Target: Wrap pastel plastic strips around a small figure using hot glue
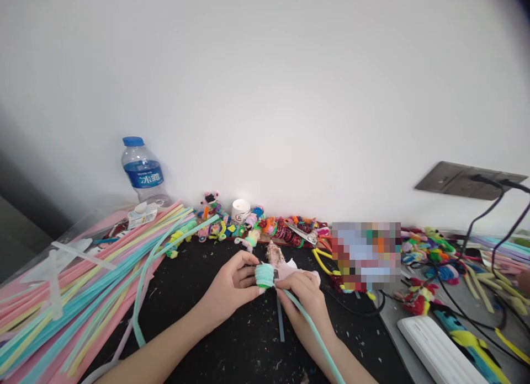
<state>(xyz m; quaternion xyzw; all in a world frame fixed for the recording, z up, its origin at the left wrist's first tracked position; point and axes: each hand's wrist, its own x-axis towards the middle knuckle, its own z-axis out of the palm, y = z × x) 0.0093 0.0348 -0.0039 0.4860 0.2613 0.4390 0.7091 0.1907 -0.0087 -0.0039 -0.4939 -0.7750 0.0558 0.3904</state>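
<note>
desk (pixel 236 348): showing black top, scattered fluff
wall (pixel 265 97): standing white behind, bearing socket plate (pixel 466 180)
left hand (pixel 231 282): gripping mint coil (pixel 264 275)
right hand (pixel 305 298): pinching mint strip (pixel 321 345)

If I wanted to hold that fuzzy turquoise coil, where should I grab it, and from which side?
Probably lightly around its wrapped side, coming from the left: the coil is short and barrel-shaped, and the left hand holds it from there. The right side looks busier, since the right hand pinches a turquoise strand close by.
</note>
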